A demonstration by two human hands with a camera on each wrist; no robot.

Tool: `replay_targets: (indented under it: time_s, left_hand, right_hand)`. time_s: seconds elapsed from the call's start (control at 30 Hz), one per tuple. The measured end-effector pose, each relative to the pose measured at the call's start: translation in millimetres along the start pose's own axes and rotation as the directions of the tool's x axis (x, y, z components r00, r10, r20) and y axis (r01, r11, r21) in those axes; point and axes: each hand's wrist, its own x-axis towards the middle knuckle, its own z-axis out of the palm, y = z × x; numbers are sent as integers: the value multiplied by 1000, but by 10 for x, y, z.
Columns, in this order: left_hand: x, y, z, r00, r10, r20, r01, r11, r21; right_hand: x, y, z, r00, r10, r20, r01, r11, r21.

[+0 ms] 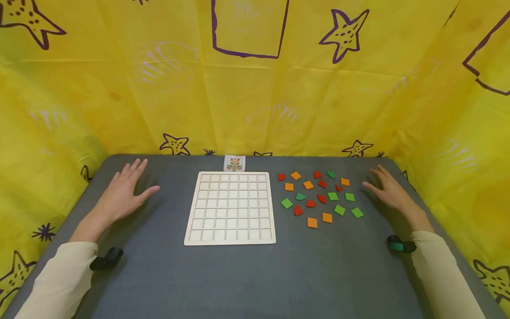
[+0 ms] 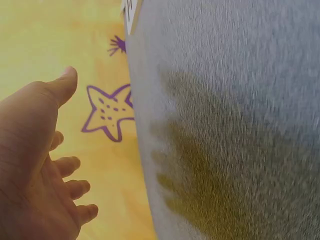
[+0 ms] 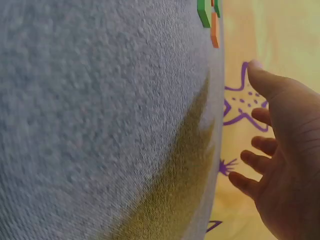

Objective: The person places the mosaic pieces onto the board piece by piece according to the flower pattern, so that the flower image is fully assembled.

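Note:
My left hand (image 1: 123,190) hovers over the left side of the table, fingers spread and thumb out, holding nothing. On the far right my right hand (image 1: 388,188) is likewise empty, its fingers loosely extended beside the scattered pieces. Between the hands lies a pale wooden grid board (image 1: 233,208) with bare square cells. Flat pieces are spread right of it: orange squares (image 1: 312,222), green squares (image 1: 339,210), red quarter-round pieces (image 1: 298,211) and darker green rounded ones (image 1: 300,196). In the wrist views each hand casts a shadow on the tabletop.
A small printed card (image 1: 234,163) with a coloured grid picture lies at the board's far edge. The grey table (image 1: 239,283) has rounded far corners. Yellow patterned cloth (image 1: 255,88) hangs behind it and along both sides. Dark straps sit at both wrists.

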Motion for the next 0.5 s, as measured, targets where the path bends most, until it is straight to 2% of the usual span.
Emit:
replay_targets:
  time_s: [0.17, 0.4, 0.5]
  left_hand:
    - [-29, 102, 18, 1000, 28, 7, -28, 999, -18]
    - [-95, 256, 81, 998, 29, 60, -27, 999, -26]
    - [-123, 318, 123, 996, 52, 71, -50, 998, -30]
  right_hand:
    - [-5, -63, 15, 999, -46, -17, 46, 999, -13]
    - [2, -211, 21, 990, -126, -69, 125, 992, -19]
    - [20, -263, 29, 984, -154, -91, 152, 988, -21]
